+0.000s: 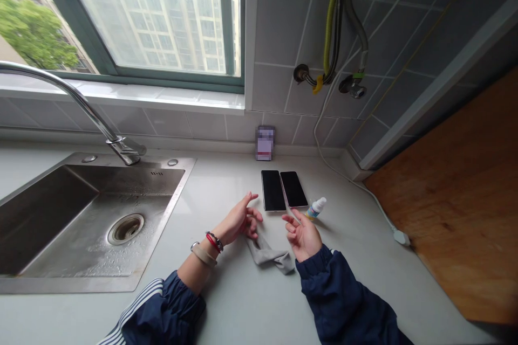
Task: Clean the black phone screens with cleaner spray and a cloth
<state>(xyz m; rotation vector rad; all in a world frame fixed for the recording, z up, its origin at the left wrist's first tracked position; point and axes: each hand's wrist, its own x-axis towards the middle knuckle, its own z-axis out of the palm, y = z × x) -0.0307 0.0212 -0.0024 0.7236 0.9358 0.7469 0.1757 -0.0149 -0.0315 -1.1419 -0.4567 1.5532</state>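
My left hand [238, 222] hovers over the counter with its fingers loosely spread and nothing in them. Just below those fingers lies a crumpled grey cloth [267, 256]; whether they touch it I cannot tell. My right hand [303, 236] is turned partly palm up, fingers apart and slightly curled, with nothing held visibly. Beyond the hands, two phones [273, 191] with dark screens lie side by side, the right-hand phone [294, 190] a little smaller. A small white spray bottle [317, 207] stands beside my right hand, its base partly hidden by the fingers.
A steel sink [170, 215] with a curved tap [81, 99] is set into the counter on the left. Against the back wall leans another phone [265, 144], its screen blurred. A white cable [348, 180] runs to a plug [401, 237] near the wooden panel [449, 199] at right.
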